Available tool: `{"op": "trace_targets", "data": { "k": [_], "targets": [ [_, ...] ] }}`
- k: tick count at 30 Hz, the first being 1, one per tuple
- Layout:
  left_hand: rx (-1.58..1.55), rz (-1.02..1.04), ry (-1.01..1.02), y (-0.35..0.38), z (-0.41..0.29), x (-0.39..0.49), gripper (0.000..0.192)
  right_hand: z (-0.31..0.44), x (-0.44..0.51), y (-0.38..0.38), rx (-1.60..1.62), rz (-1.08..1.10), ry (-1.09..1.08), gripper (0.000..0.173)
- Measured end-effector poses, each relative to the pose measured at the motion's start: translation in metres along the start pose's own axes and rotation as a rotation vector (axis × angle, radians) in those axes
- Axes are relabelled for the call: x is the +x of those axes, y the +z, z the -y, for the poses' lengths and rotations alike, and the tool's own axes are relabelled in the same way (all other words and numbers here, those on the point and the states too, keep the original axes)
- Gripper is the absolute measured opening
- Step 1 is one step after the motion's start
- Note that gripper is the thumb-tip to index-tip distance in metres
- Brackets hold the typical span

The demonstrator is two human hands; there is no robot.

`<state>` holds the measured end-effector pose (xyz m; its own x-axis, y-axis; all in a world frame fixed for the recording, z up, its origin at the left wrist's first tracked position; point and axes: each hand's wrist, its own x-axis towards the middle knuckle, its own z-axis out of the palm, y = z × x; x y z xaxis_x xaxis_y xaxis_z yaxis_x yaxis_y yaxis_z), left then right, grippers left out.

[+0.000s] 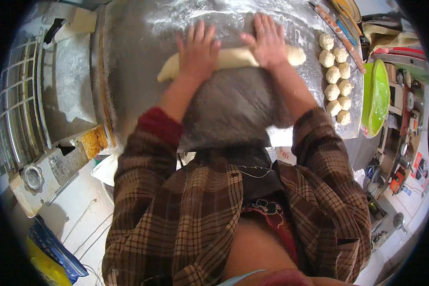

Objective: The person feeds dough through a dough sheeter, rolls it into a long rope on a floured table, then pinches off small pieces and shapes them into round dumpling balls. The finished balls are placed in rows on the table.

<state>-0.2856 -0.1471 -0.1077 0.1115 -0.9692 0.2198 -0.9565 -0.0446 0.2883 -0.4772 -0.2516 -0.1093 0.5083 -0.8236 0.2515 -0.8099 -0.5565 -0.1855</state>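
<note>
A long roll of pale dough [236, 59] lies crosswise on the floured work table [139, 46]. My left hand [199, 53] rests flat over its left part, with the fingers apart and pointing away from me. Over the right part lies my right hand [269, 44], palm down, thumb spread from the fingers. The dough shows between the hands and beyond both of them. To the right, several round dough pieces [332, 75] sit in two uneven columns. Loose flour [214, 10] whitens the far side of the table.
A rolling pin [339, 37] lies slantwise at the table's right edge, beside a green plastic basin [379, 98]. Left of the table stands a metal machine with a rack of bars [21, 93] and a round knob [33, 177]. Cluttered shelves [402, 125] are at the far right.
</note>
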Motion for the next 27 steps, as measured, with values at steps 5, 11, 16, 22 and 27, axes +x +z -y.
{"op": "trace_targets", "data": {
  "k": [5,11,16,22,27],
  "targets": [
    [0.062,-0.042,0.073,-0.007,0.013,0.011,0.054,0.002,-0.013,-0.007,-0.16,-0.059,0.067,0.084],
    [-0.128,0.172,0.016,-0.05,-0.026,-0.149,0.065,0.031,-0.172,-0.075,0.162,0.134,0.053,0.088],
    [-0.057,0.13,-0.006,-0.047,-0.018,-0.14,0.06,-0.001,-0.158,-0.074,0.097,0.143,-0.04,0.09],
    [0.151,0.033,-0.019,0.001,0.055,0.021,0.05,-0.061,-0.013,-0.016,0.091,0.022,0.042,0.084],
    [0.173,-0.054,-0.024,0.002,0.065,0.071,0.051,-0.074,0.03,-0.01,-0.008,-0.007,0.004,0.073]
  ]
}}
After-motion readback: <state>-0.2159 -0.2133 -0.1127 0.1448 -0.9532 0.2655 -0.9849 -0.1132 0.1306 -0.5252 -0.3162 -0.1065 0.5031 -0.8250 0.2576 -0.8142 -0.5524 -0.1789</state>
